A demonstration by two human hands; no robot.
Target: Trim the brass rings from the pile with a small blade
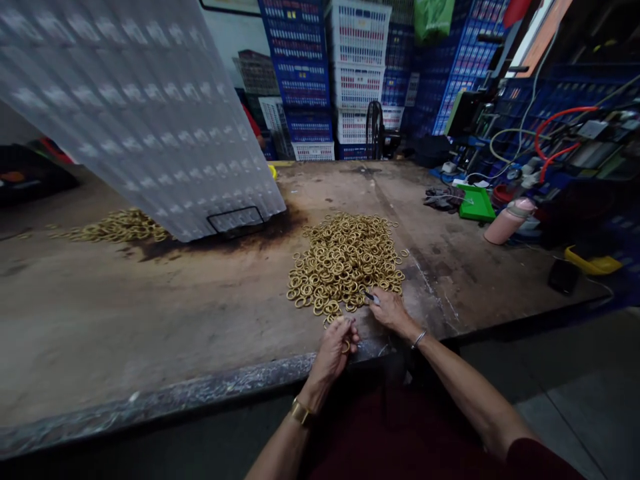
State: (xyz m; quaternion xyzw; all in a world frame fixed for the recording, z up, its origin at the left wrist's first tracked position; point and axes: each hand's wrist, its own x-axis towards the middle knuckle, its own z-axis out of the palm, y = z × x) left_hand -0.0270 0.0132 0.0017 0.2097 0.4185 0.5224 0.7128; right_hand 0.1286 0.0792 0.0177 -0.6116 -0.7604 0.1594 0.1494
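A loose pile of brass-coloured rings (345,257) lies on the worn table in front of me. My left hand (336,347) is at the table's front edge, its fingers curled around a brass ring (346,347). Close by on the right, my right hand (393,310) grips a slim dark-tipped tool with a pale grey body (372,298), which looks like a marker pen. Its tip points left over the near edge of the pile. The fingers partly hide this tool, so its exact kind is unclear.
A tall translucent ribbed panel (165,120) stands at the left, with more rings (120,227) beside its base. To the right are a green tray (476,203), a pink bottle (509,221) and a black phone-like object (564,276). Stacked crates (357,67) and a fan (375,130) stand behind.
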